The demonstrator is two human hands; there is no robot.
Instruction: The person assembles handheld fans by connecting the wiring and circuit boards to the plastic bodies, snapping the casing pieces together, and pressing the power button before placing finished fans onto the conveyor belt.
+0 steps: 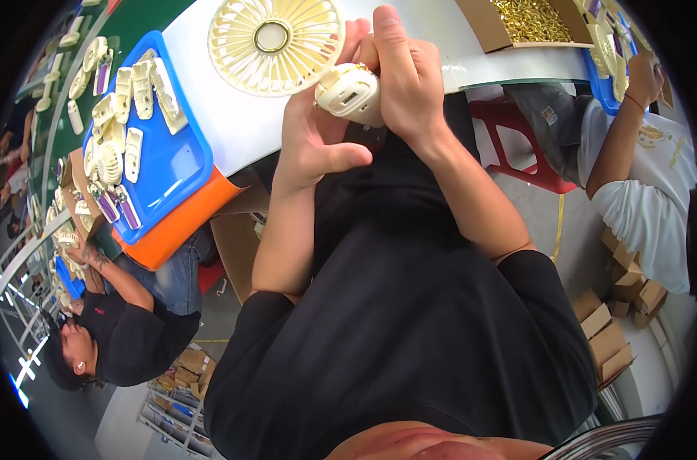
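Observation:
A cream handheld fan (275, 37) with a round slatted grille and a ringed hub is raised above the table's near edge. Its handle (350, 96) points its end toward me, showing a small dark slot. Around the handle's right side wraps my right hand (411, 88), thumb stretched upward along it. My left hand (310, 142) cradles the fan from the left and behind, its thumb sticking out below the handle. The fan and handle partly hide the left fingers, though some fingertips show beside the right hand.
On the white table (245, 126), a blue tray (183, 165) at left holds several cream fan parts, overhanging an orange bin (183, 222). A cardboard box (482, 23) of small gold pieces stands at back right. Co-workers sit left and right; a red stool (509, 134) is at right.

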